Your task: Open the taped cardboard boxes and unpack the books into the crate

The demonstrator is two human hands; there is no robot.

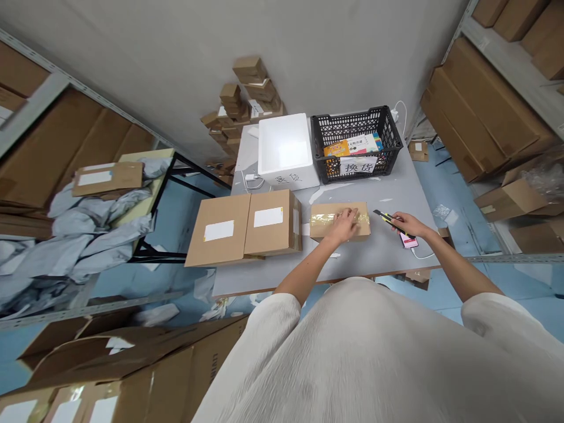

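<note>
A small taped cardboard box [324, 221] lies on the grey table [388, 247] in front of me. My left hand [345, 224] rests flat on its top, fingers stretched over the shiny tape. To the right of the box, my right hand [404, 224] is closed around a yellow and black utility knife [386, 218], whose tip points left toward the box and hovers just above the table. A phone with a pink case [408, 240] and a white cable lies under my right wrist.
Two larger labelled cardboard boxes [247, 226] sit at the table's left. Behind are a white foam box [285, 150] and a black plastic crate [355, 144] holding packets. Stacked cartons fill shelves on both sides; grey mailer bags [88, 232] pile on the left.
</note>
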